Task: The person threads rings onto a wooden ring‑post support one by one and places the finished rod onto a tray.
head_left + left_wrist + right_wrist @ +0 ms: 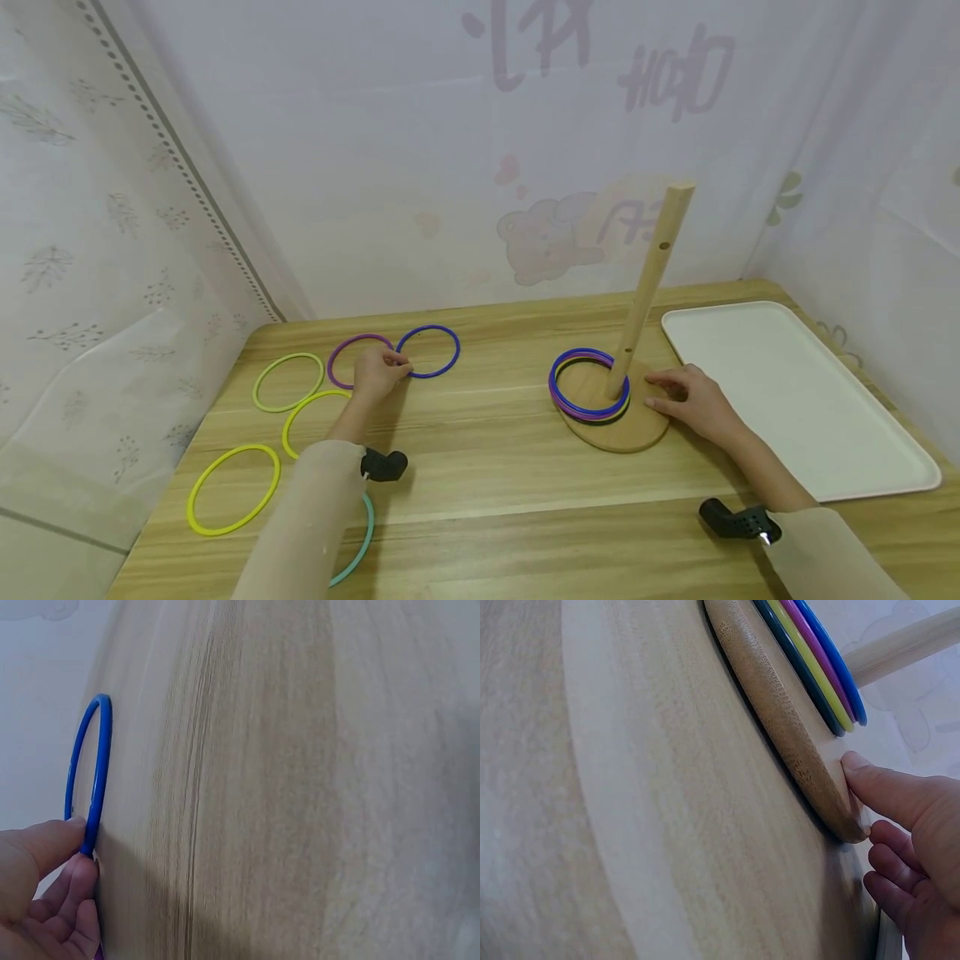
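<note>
My left hand [377, 372] pinches the near left edge of a blue ring [459, 343], which lies at the back of the table. Seen from the left wrist, the thumb is on the blue ring [100, 765] with the fingertips just below it. A purple ring [330, 367] lies partly behind that hand. Further right, my right hand [693, 404] grips the edge of a round wooden base [626, 436], thumb on top and fingers at its side. From the base rises a wooden post [651, 283]. Around the post's foot sit stacked blue, purple, yellow and dark rings [821, 671].
On the left lie a light green ring [256, 392], two yellow rings [191, 500], and a teal ring [369, 533] partly under the left sleeve. A white tray [787, 392] stands to the right of the base. White printed curtains hang behind the wooden table [480, 467].
</note>
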A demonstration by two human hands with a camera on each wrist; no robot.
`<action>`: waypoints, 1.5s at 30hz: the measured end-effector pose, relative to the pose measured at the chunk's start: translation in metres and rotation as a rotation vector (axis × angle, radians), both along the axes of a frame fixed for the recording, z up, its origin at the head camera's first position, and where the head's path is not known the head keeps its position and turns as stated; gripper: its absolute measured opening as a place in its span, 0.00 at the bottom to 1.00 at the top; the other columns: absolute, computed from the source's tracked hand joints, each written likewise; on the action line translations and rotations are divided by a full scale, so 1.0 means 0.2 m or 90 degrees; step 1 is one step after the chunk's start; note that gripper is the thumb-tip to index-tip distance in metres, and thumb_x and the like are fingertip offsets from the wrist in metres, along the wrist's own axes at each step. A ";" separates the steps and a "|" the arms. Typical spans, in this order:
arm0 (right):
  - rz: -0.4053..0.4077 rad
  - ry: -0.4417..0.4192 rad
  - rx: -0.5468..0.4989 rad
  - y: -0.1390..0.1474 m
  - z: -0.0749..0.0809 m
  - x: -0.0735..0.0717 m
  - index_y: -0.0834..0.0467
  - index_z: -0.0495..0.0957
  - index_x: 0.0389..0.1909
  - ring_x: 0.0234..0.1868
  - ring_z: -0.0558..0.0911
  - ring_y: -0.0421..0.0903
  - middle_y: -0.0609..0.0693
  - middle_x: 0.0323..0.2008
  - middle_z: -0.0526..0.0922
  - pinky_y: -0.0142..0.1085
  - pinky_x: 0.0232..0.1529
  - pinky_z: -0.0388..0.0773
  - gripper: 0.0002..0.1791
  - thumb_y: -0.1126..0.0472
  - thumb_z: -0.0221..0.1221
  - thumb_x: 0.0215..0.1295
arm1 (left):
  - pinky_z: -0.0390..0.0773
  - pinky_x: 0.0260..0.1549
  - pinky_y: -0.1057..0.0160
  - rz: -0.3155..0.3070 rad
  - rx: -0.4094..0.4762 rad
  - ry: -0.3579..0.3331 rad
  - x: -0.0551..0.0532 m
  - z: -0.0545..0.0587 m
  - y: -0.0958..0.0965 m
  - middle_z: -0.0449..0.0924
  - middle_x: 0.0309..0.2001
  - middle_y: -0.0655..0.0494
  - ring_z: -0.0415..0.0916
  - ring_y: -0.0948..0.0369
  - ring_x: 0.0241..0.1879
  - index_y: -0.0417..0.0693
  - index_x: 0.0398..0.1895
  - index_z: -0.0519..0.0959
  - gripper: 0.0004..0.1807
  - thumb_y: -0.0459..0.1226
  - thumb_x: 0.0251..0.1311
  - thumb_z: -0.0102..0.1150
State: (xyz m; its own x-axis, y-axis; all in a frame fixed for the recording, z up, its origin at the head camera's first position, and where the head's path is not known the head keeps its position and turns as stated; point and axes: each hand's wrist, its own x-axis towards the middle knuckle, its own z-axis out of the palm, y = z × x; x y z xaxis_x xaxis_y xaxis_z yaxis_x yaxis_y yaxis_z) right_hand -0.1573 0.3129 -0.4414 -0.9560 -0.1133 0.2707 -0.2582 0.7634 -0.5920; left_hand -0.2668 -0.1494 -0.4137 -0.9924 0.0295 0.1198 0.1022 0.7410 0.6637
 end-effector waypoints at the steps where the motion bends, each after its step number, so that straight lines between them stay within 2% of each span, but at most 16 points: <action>1: 0.000 0.000 0.000 0.00 0.00 0.00 0.64 0.80 0.44 0.38 0.73 0.50 0.55 0.36 0.76 0.41 0.38 0.70 0.19 0.60 0.67 0.51 | 0.70 0.28 0.63 -0.002 0.000 -0.003 0.00 0.00 0.00 0.78 0.32 0.42 0.72 0.51 0.31 0.32 0.32 0.82 0.08 0.31 0.50 0.65; 9: -0.002 -0.002 -0.004 0.01 0.01 0.00 0.65 0.80 0.44 0.37 0.73 0.49 0.55 0.35 0.75 0.39 0.37 0.69 0.19 0.60 0.67 0.52 | 0.69 0.25 0.65 -0.058 0.004 -0.013 0.01 0.02 0.00 0.78 0.28 0.43 0.72 0.53 0.29 0.30 0.35 0.81 0.11 0.29 0.49 0.65; 12: -0.005 -0.011 -0.004 0.01 0.01 0.01 0.64 0.79 0.45 0.38 0.73 0.49 0.55 0.36 0.75 0.40 0.38 0.70 0.20 0.59 0.67 0.52 | 0.70 0.24 0.66 -0.056 0.008 -0.032 0.00 0.01 0.01 0.79 0.29 0.44 0.74 0.53 0.30 0.31 0.38 0.80 0.12 0.30 0.49 0.65; 17: -0.008 -0.024 -0.007 0.01 0.00 0.01 0.64 0.79 0.46 0.39 0.73 0.50 0.55 0.37 0.75 0.42 0.39 0.70 0.20 0.58 0.66 0.53 | 0.74 0.24 0.65 -0.029 0.019 -0.053 0.00 -0.01 0.03 0.80 0.32 0.43 0.76 0.54 0.30 0.33 0.41 0.80 0.15 0.33 0.51 0.66; 23: -0.007 -0.015 -0.007 0.01 0.00 0.01 0.64 0.79 0.45 0.37 0.72 0.49 0.54 0.36 0.75 0.41 0.38 0.69 0.20 0.58 0.67 0.53 | 0.73 0.25 0.63 0.015 0.002 -0.040 0.00 -0.01 0.06 0.80 0.31 0.45 0.75 0.54 0.29 0.35 0.44 0.79 0.18 0.35 0.50 0.67; 31: -0.004 -0.004 -0.007 0.00 0.00 0.01 0.64 0.80 0.45 0.36 0.71 0.47 0.53 0.35 0.75 0.40 0.36 0.69 0.19 0.60 0.67 0.52 | 0.75 0.27 0.60 0.065 -0.016 -0.041 0.00 0.00 0.10 0.81 0.31 0.45 0.77 0.53 0.31 0.35 0.42 0.80 0.15 0.35 0.52 0.65; 36: -0.005 -0.006 -0.009 0.00 0.00 0.00 0.64 0.80 0.45 0.36 0.71 0.47 0.53 0.34 0.75 0.39 0.36 0.69 0.19 0.59 0.67 0.52 | 0.74 0.24 0.62 0.079 -0.009 -0.040 -0.01 0.00 0.11 0.81 0.30 0.45 0.77 0.54 0.29 0.36 0.39 0.82 0.11 0.33 0.52 0.64; 40: -0.004 -0.003 -0.009 0.00 0.00 0.01 0.64 0.80 0.44 0.36 0.71 0.46 0.53 0.34 0.75 0.38 0.36 0.68 0.19 0.59 0.67 0.52 | 0.76 0.26 0.62 0.088 -0.004 -0.048 -0.01 0.00 0.11 0.82 0.31 0.45 0.78 0.53 0.31 0.37 0.37 0.83 0.10 0.32 0.52 0.63; 43: -0.004 -0.001 -0.008 -0.01 0.00 0.01 0.64 0.80 0.44 0.36 0.71 0.46 0.53 0.34 0.75 0.38 0.36 0.69 0.19 0.60 0.67 0.52 | 0.76 0.27 0.62 0.087 0.006 -0.051 -0.01 0.00 0.11 0.82 0.34 0.44 0.78 0.52 0.33 0.37 0.37 0.83 0.10 0.32 0.52 0.62; 45: -0.005 0.001 -0.006 -0.01 0.01 0.01 0.64 0.80 0.44 0.36 0.71 0.47 0.53 0.34 0.75 0.39 0.36 0.69 0.19 0.60 0.67 0.52 | 0.74 0.24 0.64 0.081 0.020 -0.044 0.00 0.01 0.11 0.82 0.34 0.43 0.77 0.53 0.30 0.36 0.37 0.83 0.10 0.31 0.51 0.61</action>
State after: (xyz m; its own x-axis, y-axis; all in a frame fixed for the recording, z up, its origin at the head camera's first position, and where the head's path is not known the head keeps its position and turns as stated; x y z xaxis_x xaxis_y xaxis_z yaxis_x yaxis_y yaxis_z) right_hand -0.1556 0.3118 -0.4402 -0.9565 -0.1027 0.2730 -0.2526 0.7596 -0.5993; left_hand -0.2673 -0.1272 -0.4117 -0.9937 -0.1002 0.0504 -0.0380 0.7233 0.6894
